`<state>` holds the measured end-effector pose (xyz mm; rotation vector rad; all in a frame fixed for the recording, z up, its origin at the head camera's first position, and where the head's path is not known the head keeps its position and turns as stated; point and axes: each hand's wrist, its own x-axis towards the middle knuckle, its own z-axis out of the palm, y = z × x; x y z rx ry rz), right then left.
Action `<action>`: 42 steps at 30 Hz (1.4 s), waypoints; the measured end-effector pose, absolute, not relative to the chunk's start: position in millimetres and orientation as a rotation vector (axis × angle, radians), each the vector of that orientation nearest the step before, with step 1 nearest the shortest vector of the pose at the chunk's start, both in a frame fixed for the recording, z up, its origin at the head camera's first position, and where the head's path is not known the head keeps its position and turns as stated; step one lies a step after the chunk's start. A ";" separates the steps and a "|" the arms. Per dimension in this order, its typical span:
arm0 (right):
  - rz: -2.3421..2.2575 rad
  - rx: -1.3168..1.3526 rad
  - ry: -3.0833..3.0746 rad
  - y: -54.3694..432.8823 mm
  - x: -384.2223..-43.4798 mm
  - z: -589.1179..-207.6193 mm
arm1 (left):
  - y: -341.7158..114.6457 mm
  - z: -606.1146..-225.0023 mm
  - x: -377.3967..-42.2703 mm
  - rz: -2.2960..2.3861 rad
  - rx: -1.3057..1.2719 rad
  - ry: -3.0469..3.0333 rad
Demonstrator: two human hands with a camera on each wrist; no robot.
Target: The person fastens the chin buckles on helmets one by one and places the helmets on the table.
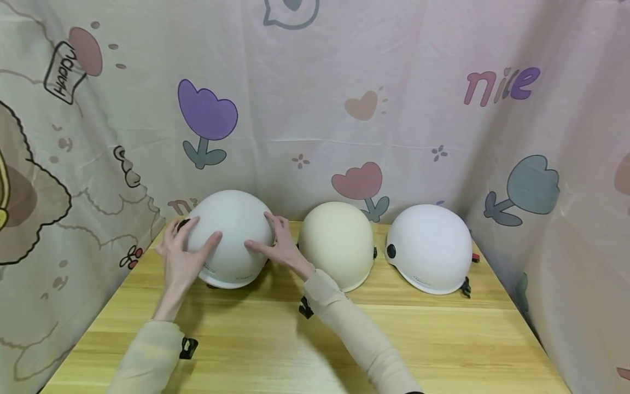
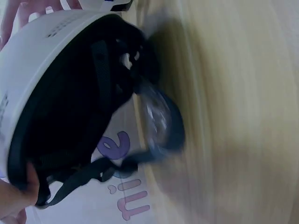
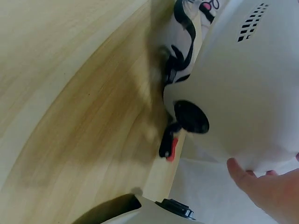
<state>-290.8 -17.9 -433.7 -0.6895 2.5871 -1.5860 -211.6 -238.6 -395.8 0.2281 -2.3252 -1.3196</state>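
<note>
A white helmet (image 1: 230, 230) is at the left of the table, between both hands. My left hand (image 1: 179, 260) grips its left side, fingers spread over the shell and thumb toward the front. On the other side my right hand (image 1: 285, 246) holds the shell with thumb and fingers. In the left wrist view, the helmet's dark inside and its black chin strap (image 2: 173, 123) show, the strap hanging down toward the wood. A round black side button (image 3: 191, 116) and a red buckle part (image 3: 172, 150) are visible in the right wrist view.
A cream helmet (image 1: 336, 246) sits right of the held one, close to the right forearm. Farther right is another white helmet (image 1: 428, 249) with its strap buckle sticking out. The wooden table (image 1: 256, 339) meets a patterned cloth (image 1: 290, 109) behind and at both sides.
</note>
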 end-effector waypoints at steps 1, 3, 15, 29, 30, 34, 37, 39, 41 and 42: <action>-1.594 -0.691 2.580 -18.1 -290.4 -433.8 | -238.4 -394.9 -211.9 -1.324 0.245 -2.321; -1.606 -0.694 2.567 -18.3 -289.7 -433.8 | -238.5 -394.2 -212.6 -1.334 0.274 -2.315; -1.600 -0.718 2.602 -20.4 -288.2 -430.5 | -241.0 -391.7 -211.3 -1.415 0.320 -2.246; -1.632 -0.722 2.567 -21.0 -284.8 -429.2 | -246.7 -388.2 -213.1 -1.505 0.253 -2.259; -1.640 -0.718 2.561 -20.7 -284.8 -429.3 | -246.9 -387.4 -213.8 -1.518 0.247 -2.246; -1.658 -0.725 2.560 -20.8 -285.6 -430.3 | -248.2 -384.0 -214.9 -1.533 0.222 -2.221; -1.650 -0.759 2.578 -22.2 -286.9 -430.9 | -248.5 -382.6 -215.3 -1.509 0.220 -2.235; -1.642 -0.778 2.587 -22.9 -287.4 -431.0 | -248.1 -382.0 -216.3 -1.484 0.222 -2.244; -1.639 -0.780 2.587 -23.1 -287.2 -431.0 | -247.9 -381.5 -217.3 -1.464 0.223 -2.242; -1.640 -0.777 2.586 -23.3 -287.0 -431.0 | -248.0 -381.2 -217.8 -1.454 0.214 -2.237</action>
